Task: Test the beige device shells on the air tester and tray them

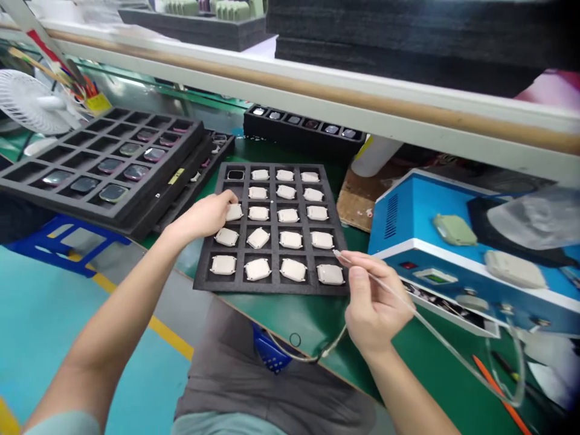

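A black foam tray (274, 290) lies on the green bench, its compartments mostly filled with pale watch-shaped cases (293, 269). Over its left edge, my left hand (209, 215) has its fingers curled down at a pale watch case (234, 212) in the left column; the thumb's grip is hidden. My right hand (378, 302), at the tray's front right corner, pinches a thin clear tube (392, 291) near its tip. That tip points at the right column, close to a case (322, 240). One dark-screened piece (235, 174) sits in the far left compartment.
Stacked foam trays (90, 202) with dark glass pieces stand left, near a white fan (34, 99). To the right, a blue machine (403, 211) carries a green case (454, 229) and a pale case (515, 269). A shelf rail (290, 90) crosses above the bench.
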`<state>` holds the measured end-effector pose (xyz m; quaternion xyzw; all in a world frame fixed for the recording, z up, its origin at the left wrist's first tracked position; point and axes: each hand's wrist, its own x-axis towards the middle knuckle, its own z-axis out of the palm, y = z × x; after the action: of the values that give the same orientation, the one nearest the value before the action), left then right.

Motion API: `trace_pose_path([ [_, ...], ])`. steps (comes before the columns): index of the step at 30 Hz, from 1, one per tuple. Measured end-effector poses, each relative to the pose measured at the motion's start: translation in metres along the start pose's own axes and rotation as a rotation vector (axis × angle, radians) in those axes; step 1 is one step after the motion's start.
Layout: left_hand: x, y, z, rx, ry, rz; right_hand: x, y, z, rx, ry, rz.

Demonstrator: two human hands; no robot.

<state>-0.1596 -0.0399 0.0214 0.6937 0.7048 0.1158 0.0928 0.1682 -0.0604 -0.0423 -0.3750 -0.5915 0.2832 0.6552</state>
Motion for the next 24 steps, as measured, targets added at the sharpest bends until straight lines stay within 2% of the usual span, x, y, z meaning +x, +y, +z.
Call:
trace_pose_path([
  [2,0.000,-0.010,0.002,0.011,-0.029,0.059,0.000,0.001,0.000,-0.011,0.013,0.015],
  [5,-0.001,-0.016,0.002,0.045,0.089,0.096,0.000,0.004,-0.001,-0.002,0.024,0.038],
  [7,0.011,-0.020,-0.003,0.084,0.178,0.069,-0.001,0.006,-0.001,0.002,0.011,0.043],
  [9,0.037,-0.025,-0.011,0.143,0.217,0.034,-0.003,0.008,-0.001,0.002,-0.013,0.050],
  [11,0.070,-0.031,-0.017,0.244,0.165,-0.019,-0.005,0.009,-0.001,-0.002,-0.037,0.063],
  [13,0.101,-0.035,-0.019,0.348,0.009,-0.067,-0.006,0.010,-0.001,-0.009,-0.051,0.076],
  [16,0.128,-0.038,-0.019,0.382,-0.118,-0.056,-0.006,0.009,0.000,-0.012,-0.052,0.089],
  [18,0.134,-0.038,-0.018,0.361,-0.123,-0.038,-0.005,0.009,0.001,0.001,-0.050,0.099],
  [21,0.130,-0.037,-0.018,0.308,-0.087,-0.029,-0.004,0.010,0.003,0.031,-0.046,0.121],
  [24,0.109,-0.024,-0.019,0.198,0.048,-0.024,-0.003,0.010,0.003,0.045,-0.034,0.133],
])
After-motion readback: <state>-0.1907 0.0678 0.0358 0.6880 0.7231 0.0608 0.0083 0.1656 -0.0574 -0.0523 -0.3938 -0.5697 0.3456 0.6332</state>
